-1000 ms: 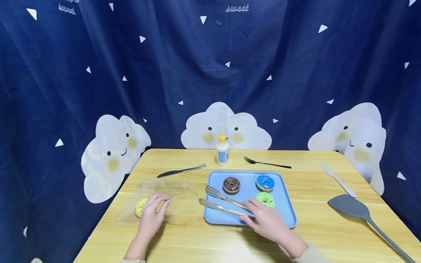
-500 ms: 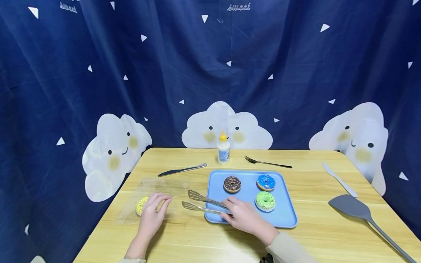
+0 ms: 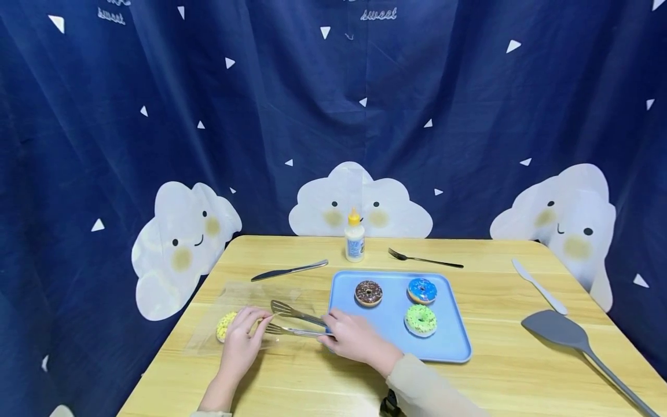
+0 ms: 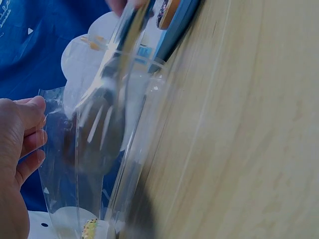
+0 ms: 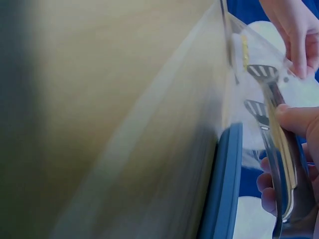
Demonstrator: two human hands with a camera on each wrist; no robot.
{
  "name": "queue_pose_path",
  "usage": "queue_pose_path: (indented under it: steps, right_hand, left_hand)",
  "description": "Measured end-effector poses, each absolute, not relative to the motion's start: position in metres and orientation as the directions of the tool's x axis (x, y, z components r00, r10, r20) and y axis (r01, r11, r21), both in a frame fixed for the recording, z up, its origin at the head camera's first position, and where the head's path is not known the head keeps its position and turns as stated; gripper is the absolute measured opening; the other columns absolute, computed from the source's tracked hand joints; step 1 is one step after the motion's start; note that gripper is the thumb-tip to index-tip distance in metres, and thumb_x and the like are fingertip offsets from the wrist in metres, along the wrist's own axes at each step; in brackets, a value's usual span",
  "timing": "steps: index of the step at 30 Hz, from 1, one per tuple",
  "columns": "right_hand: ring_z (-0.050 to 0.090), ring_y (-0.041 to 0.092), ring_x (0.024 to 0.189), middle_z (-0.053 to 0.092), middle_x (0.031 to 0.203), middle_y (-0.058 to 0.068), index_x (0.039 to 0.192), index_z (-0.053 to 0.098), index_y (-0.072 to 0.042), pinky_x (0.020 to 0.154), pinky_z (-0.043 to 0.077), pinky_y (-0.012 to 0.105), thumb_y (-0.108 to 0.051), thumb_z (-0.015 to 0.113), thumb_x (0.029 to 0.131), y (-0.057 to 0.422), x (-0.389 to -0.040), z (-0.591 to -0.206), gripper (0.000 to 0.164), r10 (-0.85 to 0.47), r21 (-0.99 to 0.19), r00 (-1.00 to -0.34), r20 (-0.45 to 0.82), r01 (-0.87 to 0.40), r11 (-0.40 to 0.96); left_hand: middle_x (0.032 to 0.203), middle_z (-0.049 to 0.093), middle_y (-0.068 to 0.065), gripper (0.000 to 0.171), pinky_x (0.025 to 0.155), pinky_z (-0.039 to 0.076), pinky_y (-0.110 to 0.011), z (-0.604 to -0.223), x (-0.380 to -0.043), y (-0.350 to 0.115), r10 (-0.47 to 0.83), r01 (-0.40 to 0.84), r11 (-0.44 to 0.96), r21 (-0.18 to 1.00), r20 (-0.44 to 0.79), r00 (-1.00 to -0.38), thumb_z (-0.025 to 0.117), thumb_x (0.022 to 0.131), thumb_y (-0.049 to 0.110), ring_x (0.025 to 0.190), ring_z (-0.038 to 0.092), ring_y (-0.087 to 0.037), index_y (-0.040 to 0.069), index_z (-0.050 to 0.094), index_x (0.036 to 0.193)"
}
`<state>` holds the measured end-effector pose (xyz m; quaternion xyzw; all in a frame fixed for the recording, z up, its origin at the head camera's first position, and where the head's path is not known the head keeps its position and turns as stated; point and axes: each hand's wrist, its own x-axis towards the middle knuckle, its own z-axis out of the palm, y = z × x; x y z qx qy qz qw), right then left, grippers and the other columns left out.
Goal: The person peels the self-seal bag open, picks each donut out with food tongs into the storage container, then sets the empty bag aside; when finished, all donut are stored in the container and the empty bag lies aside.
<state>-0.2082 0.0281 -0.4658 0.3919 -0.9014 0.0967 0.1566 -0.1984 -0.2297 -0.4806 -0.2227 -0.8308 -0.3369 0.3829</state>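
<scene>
My left hand (image 3: 242,336) pinches the upper edge of a clear plastic bag (image 3: 208,315) and keeps its mouth raised, as the left wrist view shows. A yellow sprinkled doughnut (image 3: 223,327) lies in the bag, partly hidden behind that hand. My right hand (image 3: 354,339) grips metal tongs (image 3: 302,332) whose slotted ends point left at the bag's mouth. Their two arms stand apart with nothing between them in the right wrist view. In the left wrist view the blurred slotted end (image 4: 97,124) shows through the clear plastic.
On the blue tray (image 3: 375,341) sit a chocolate doughnut (image 3: 367,302), a blue one (image 3: 421,288) and a green one (image 3: 420,322). Behind stand a glue bottle (image 3: 355,240), a dark knife (image 3: 286,270) and a fork (image 3: 424,259). A white knife (image 3: 539,286) and grey spatula (image 3: 554,327) lie right.
My right hand has carried the tongs left, from over the tray to the bag's mouth, uncovering the green doughnut. My left hand has stayed at the bag's edge.
</scene>
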Motion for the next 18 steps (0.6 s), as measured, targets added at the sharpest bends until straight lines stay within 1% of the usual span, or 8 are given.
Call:
queue_pose_path:
  steps: [3, 5, 7, 9, 14, 18]
  right_hand:
    - [0.058, 0.010, 0.076, 0.059, 0.098, 0.002, 0.114, 0.062, -0.007, 0.061, 0.050, 0.018, -0.041, 0.058, 0.090, 0.015, -0.212, -0.465, 0.042, -0.691, -0.030, -0.637, 0.342, -0.742, 0.669]
    - [0.057, 0.008, 0.073, 0.059, 0.096, 0.001, 0.114, 0.062, -0.008, 0.057, 0.049, 0.017, -0.043, 0.057, 0.090, 0.008, -0.214, -0.464, 0.042, -0.696, -0.026, -0.640, 0.326, -0.742, 0.670]
    - [0.055, 0.007, 0.070, 0.058, 0.095, 0.000, 0.113, 0.062, -0.009, 0.055, 0.048, 0.016, -0.044, 0.058, 0.090, 0.002, -0.215, -0.464, 0.043, -0.698, -0.028, -0.645, 0.310, -0.740, 0.672]
    - [0.054, 0.006, 0.068, 0.058, 0.094, -0.001, 0.112, 0.062, -0.010, 0.052, 0.046, 0.016, -0.045, 0.059, 0.089, -0.003, -0.217, -0.464, 0.043, -0.700, -0.032, -0.649, 0.299, -0.740, 0.672]
    - [0.053, 0.005, 0.066, 0.058, 0.094, -0.002, 0.111, 0.063, -0.011, 0.052, 0.046, 0.015, -0.046, 0.061, 0.087, -0.014, -0.222, -0.466, 0.043, -0.710, -0.040, -0.647, 0.279, -0.746, 0.665]
    - [0.052, 0.004, 0.066, 0.058, 0.093, -0.003, 0.110, 0.063, -0.012, 0.053, 0.045, 0.014, -0.046, 0.062, 0.086, -0.020, -0.224, -0.468, 0.042, -0.720, -0.037, -0.638, 0.273, -0.755, 0.655]
  left_hand:
    - [0.086, 0.062, -0.001, 0.019, 0.076, 0.043, -0.017, -0.481, -0.198, -0.229, 0.116, 0.621, 0.684, 0.383, 0.783, -0.611, 0.074, 0.072, -0.006, 0.081, 0.056, -0.018, 0.007, 0.068, 0.085]
    - [0.086, 0.062, -0.001, 0.019, 0.076, 0.043, -0.017, -0.480, -0.198, -0.229, 0.123, 0.616, 0.693, 0.374, 0.781, -0.612, 0.074, 0.072, -0.005, 0.082, 0.056, -0.017, 0.008, 0.068, 0.085]
    - [0.087, 0.062, -0.001, 0.019, 0.081, 0.043, -0.017, -0.480, -0.197, -0.229, 0.126, 0.618, 0.689, 0.379, 0.777, -0.617, 0.073, 0.073, -0.005, 0.083, 0.056, -0.018, 0.008, 0.068, 0.085]
    - [0.088, 0.062, -0.001, 0.019, 0.082, 0.042, -0.016, -0.479, -0.197, -0.228, 0.129, 0.623, 0.683, 0.382, 0.776, -0.617, 0.073, 0.073, -0.006, 0.084, 0.057, -0.019, 0.008, 0.068, 0.086]
    - [0.088, 0.062, 0.000, 0.019, 0.082, 0.042, -0.013, -0.479, -0.196, -0.225, 0.134, 0.629, 0.677, 0.381, 0.777, -0.615, 0.073, 0.073, -0.007, 0.083, 0.056, -0.018, 0.007, 0.068, 0.085]
    - [0.088, 0.062, 0.000, 0.020, 0.082, 0.042, -0.013, -0.480, -0.195, -0.222, 0.139, 0.636, 0.673, 0.377, 0.781, -0.609, 0.073, 0.072, -0.007, 0.083, 0.056, -0.018, 0.007, 0.068, 0.085]
